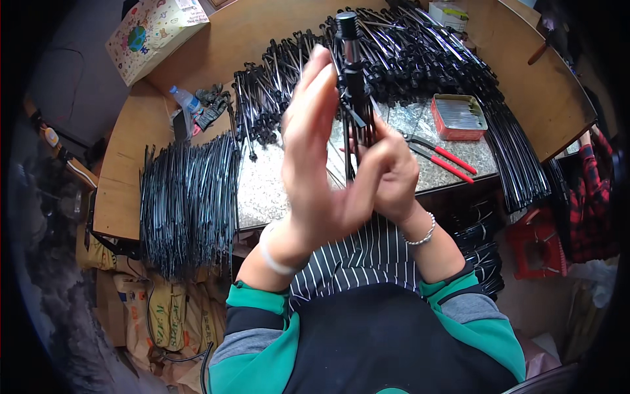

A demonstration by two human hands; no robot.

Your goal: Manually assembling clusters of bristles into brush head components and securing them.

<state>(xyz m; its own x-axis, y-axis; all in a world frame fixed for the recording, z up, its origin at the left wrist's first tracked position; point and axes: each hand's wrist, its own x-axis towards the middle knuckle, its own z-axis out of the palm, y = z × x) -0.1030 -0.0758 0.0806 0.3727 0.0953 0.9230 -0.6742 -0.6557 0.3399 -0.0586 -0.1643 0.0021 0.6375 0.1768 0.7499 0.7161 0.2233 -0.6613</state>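
Upright in front of me stands a folding umbrella frame (pixel 353 82), with a black cap on top, a short metal shaft below it and dark ribs gathered lower down. My right hand (pixel 394 172) has its fingers curled around the lower part of the frame. Beside it, my left hand (pixel 307 148) is raised with fingers stretched upward and somewhat blurred. Its thumb side crosses in front of the right hand, and whether the palm touches the frame cannot be made out. Part of the ribs is hidden behind both hands.
Many similar frames (pixel 275 85) lie heaped along the back of the table. A stack of black ribs (pixel 187 203) hangs over the left front edge. Red-handled pliers (pixel 449 164) and a red tin (pixel 459 117) sit at right. A bottle (pixel 186 100) stands at far left.
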